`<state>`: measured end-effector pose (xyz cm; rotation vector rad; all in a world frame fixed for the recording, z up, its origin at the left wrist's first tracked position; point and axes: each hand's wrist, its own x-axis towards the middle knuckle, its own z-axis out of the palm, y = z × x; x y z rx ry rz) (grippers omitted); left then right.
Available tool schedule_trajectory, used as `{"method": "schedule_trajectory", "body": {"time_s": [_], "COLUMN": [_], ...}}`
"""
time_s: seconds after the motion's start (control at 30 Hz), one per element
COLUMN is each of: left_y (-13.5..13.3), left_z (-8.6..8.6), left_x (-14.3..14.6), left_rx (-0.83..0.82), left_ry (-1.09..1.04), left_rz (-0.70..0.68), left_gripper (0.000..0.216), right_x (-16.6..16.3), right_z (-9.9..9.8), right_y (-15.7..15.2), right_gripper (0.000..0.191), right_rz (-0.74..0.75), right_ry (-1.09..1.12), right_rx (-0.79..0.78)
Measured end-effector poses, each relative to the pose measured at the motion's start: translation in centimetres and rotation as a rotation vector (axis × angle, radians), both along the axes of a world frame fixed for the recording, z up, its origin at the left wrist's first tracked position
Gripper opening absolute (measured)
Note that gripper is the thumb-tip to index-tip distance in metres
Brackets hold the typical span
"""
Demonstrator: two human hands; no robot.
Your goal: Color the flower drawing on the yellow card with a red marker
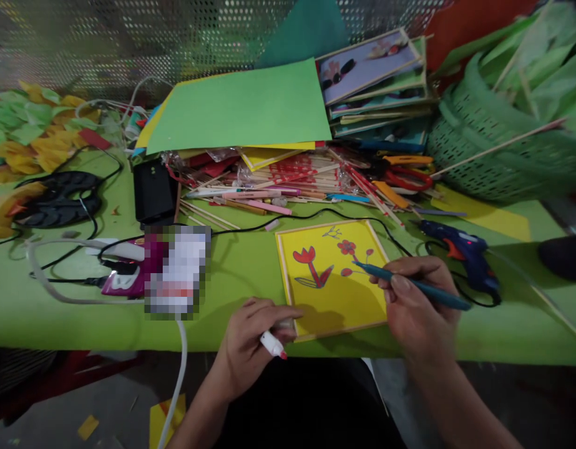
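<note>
My right hand (421, 305) grips a teal marker pen (412, 284), its tip at the stem of a small red flower on a yellow card (334, 305). The card has a thin wooden stick frame and bears red flowers with dark outlines. My left hand (250, 337) is closed around a white marker (273, 344) with a red end, beside the card's lower left corner. A finger of that hand reaches over the frame's edge.
A blue glue gun (465, 249) lies right of the card, its black cable running behind. A phone with a blurred screen (178, 271) and a purple power strip (128, 274) are on the left. Pens, sticks, green sheets (241, 109), stacked framed pictures (372, 68) and a green basket (484, 137) fill the back.
</note>
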<state>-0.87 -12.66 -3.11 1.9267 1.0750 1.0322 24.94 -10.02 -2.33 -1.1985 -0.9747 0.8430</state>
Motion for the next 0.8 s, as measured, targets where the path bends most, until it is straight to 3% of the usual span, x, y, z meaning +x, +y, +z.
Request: {"method": "schedule_trajectory", "body": {"time_s": [0.2,0.5,0.8], "left_y": [-0.2,0.4,0.5], "left_z": [-0.2,-0.2,-0.3], "left_x": [-0.4,-0.4,-0.1], "left_rx": [-0.036,0.041,0.123], "left_ry": [0.012,0.074,0.205], "left_rz": [0.024,-0.073,-0.073], "left_gripper": [0.026,0.027,0.022], "right_x": [0.8,4.5,8.1], "right_z": [0.1,0.2,-1.5], "right_y": [0.5,0.7,0.1], "right_gripper": [0.011,0.01,0.014], "right_rz": [-0.082,-0.113,0.021], "right_ry": [0.026,0.101,-0.215], "right_rx": [0.097,0.026,-0.216]}}
